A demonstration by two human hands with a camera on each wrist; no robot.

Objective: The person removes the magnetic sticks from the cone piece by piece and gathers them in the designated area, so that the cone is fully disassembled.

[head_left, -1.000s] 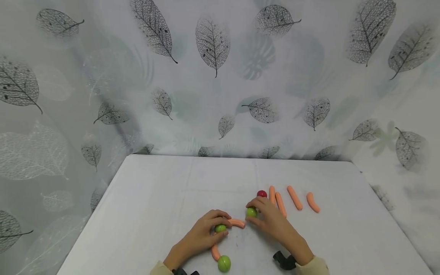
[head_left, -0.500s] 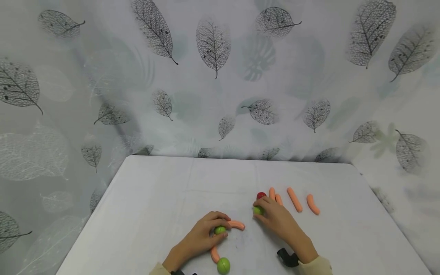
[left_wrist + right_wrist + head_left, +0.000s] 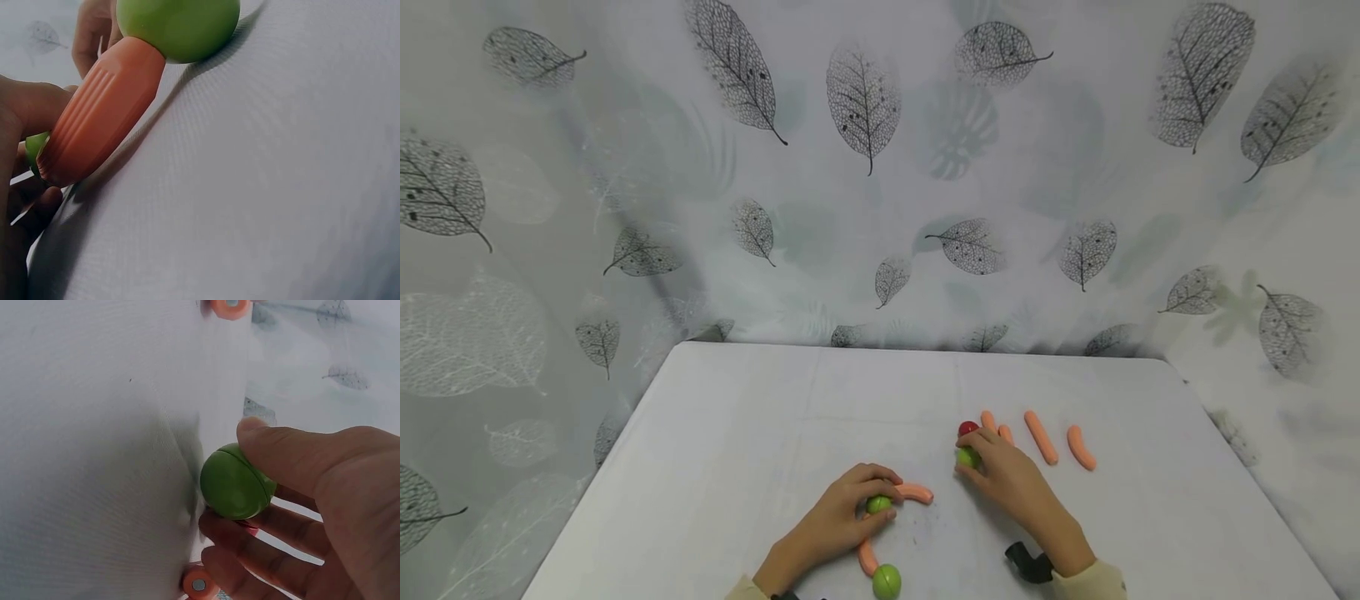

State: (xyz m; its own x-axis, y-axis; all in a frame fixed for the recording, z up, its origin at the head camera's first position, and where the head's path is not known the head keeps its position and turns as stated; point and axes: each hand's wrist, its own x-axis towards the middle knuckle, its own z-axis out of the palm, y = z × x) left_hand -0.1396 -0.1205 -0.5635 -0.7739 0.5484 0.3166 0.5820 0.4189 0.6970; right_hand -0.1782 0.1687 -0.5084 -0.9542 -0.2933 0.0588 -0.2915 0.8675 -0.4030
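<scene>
My left hand [image 3: 848, 512] grips a green ball [image 3: 878, 504] between thumb and fingers. From that ball a curved orange stick [image 3: 916, 492] extends right. A second orange stick [image 3: 867, 557] runs toward me and meets another green ball [image 3: 887, 582]; the left wrist view shows this grooved stick [image 3: 103, 112] touching its ball [image 3: 181, 25]. My right hand [image 3: 1000, 471] pinches a third green ball [image 3: 967, 457], its seam showing in the right wrist view [image 3: 234, 484]. Just beyond those fingers sits a red ball [image 3: 967, 427], partly hidden.
Two straight orange sticks [image 3: 988, 421] lie beside the red ball, partly behind my right hand. Farther right are a straight orange stick [image 3: 1041, 437] and a curved one [image 3: 1081, 447]. A disc shows in one stick's end [image 3: 199, 585]. The white table [image 3: 737, 417] meets a leaf-print curtain [image 3: 820, 208].
My right hand has carried its green ball right and slightly away from me, close to the red ball. The left hand has held its place on the other ball.
</scene>
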